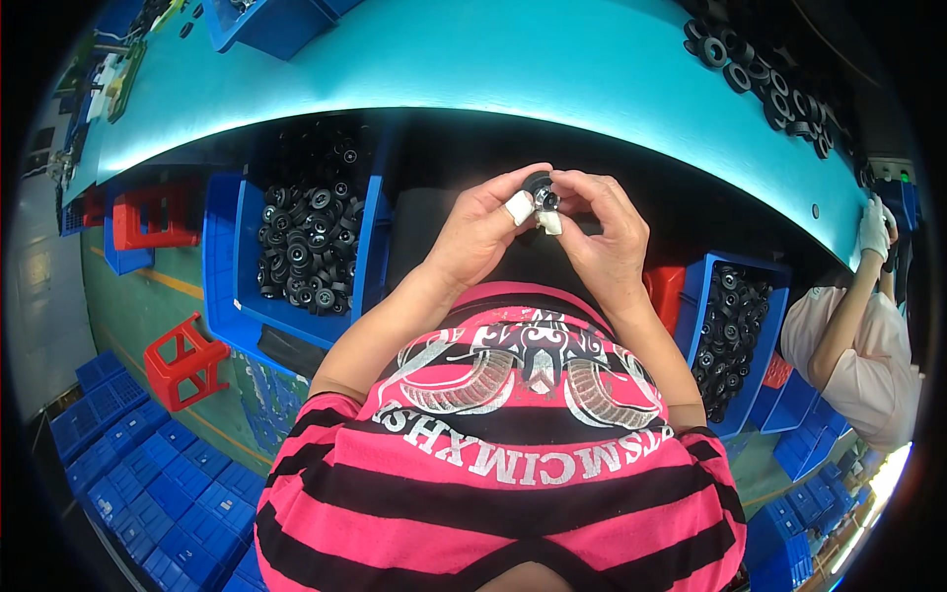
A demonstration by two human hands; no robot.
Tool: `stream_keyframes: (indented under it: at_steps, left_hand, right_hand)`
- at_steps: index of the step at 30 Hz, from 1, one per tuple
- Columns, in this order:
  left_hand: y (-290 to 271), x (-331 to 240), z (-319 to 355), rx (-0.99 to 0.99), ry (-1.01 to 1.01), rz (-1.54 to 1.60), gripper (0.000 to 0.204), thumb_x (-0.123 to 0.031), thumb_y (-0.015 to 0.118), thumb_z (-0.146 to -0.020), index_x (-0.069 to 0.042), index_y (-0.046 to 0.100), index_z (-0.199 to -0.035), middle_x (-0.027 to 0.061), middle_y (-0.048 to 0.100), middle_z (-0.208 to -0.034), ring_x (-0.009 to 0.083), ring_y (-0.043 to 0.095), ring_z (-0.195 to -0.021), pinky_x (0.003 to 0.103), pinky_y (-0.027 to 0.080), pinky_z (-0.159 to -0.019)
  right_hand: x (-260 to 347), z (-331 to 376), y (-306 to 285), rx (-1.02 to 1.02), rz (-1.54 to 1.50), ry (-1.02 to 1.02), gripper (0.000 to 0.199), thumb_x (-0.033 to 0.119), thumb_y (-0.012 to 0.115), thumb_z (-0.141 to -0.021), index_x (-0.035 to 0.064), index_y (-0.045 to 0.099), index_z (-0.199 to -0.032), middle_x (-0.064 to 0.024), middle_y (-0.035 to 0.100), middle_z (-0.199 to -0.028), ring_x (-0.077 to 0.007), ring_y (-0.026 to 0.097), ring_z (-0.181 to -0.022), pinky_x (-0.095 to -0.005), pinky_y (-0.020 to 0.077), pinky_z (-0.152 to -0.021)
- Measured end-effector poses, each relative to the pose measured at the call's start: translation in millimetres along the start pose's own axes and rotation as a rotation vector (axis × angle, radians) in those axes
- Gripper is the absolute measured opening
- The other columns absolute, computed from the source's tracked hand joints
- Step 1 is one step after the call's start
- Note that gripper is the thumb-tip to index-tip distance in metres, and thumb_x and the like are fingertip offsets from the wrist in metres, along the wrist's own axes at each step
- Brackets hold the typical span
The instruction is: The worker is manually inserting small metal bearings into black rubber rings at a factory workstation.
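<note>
Left hand [483, 229] and right hand [604, 235] meet just below the bench [473, 69] edge, both pinching one small black round part [539, 186] between fingertips. White tape wraps on the left thumb [519, 207] and a right fingertip [550, 223]. Part is held in the air above the lap, touching nothing else; a shiny centre shows, finer detail too small to tell.

Outward: blue bin on the left [225, 296], just beside the left forearm, heaped with similar black round parts. A second blue bin on the right [769, 326], also loaded with them. More black rings piled on the bench at far right [769, 84].

Progress, judging by this: one piece in hand being worked or checked, not set down yet. Both bins look well filled; can't tell which is input and which is done, so the share finished is unclear.

Further out: red stools [182, 360] on the floor at left, stacked blue crates [148, 474] lower left, a co-worker's white-gloved hand [873, 227] at the bench on the right.
</note>
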State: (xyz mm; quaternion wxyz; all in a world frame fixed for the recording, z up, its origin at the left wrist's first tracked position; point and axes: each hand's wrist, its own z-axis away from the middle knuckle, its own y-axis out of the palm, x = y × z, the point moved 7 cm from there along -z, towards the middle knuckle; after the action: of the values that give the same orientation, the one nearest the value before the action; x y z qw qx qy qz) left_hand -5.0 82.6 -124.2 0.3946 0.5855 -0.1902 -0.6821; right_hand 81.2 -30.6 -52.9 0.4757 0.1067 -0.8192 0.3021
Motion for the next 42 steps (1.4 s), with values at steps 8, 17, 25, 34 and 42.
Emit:
stream_keyframes:
  at_steps: [8,17,25,34,42]
  left_hand:
    - [2,2,-2,-0.055,0.111,-0.33,0.038,-0.016,0.058,-0.105,-0.002,0.053,-0.139,0.0067,0.067,-0.114,0.012,0.066,-0.101,0.027,0.055,-0.087]
    - [-2,-3,0,-0.072,0.096,-0.259,0.033,-0.014,0.061,-0.103,-0.002,0.059,-0.134,0.0066,0.067,-0.097,0.0112,0.065,-0.077,0.027,0.058,-0.067]
    - [4,-13,3,-0.148,0.193,-0.447,0.03,-0.004,0.058,-0.101,-0.002,0.064,-0.13,0.004,0.066,-0.09,0.0074,0.062,-0.07,0.024,0.056,-0.06]
    - [-7,-4,-2,-0.137,0.138,-0.416,0.031,-0.006,0.063,-0.1,-0.001,0.063,-0.131,0.0062,0.068,-0.096,0.0104,0.064,-0.072,0.028,0.058,-0.064]
    - [0,-12,-4,-0.079,0.193,-0.603,0.032,-0.012,0.061,-0.103,-0.002,0.06,-0.134,0.0051,0.068,-0.096,0.0087,0.063,-0.074,0.025,0.057,-0.068]
  right_hand:
    - [3,3,6,0.041,0.017,-0.041,0.049,-0.012,0.073,-0.074,0.007,0.069,-0.119,-0.0074,0.068,-0.104,-0.0148,0.068,-0.083,-0.0279,0.0582,-0.074]
    - [-47,18,20,0.314,-0.499,0.42,0.039,0.005,0.072,-0.09,0.0004,0.067,-0.128,-0.0083,0.063,-0.118,-0.0183,0.067,-0.104,-0.0308,0.0542,-0.092]
    - [-34,15,15,0.177,-0.269,0.268,0.035,0.004,0.073,-0.088,0.0049,0.074,-0.123,-0.0115,0.071,-0.112,-0.02,0.07,-0.101,-0.0306,0.0551,-0.086]
    - [-21,16,12,0.107,-0.026,0.134,0.029,0.005,0.074,-0.09,0.0041,0.075,-0.119,-0.0095,0.07,-0.106,-0.0168,0.071,-0.09,-0.0306,0.0589,-0.078]
    - [-41,21,15,0.12,-0.216,0.315,0.031,0.004,0.075,-0.089,0.0047,0.075,-0.12,-0.0081,0.068,-0.105,-0.0148,0.07,-0.087,-0.0267,0.0587,-0.077]
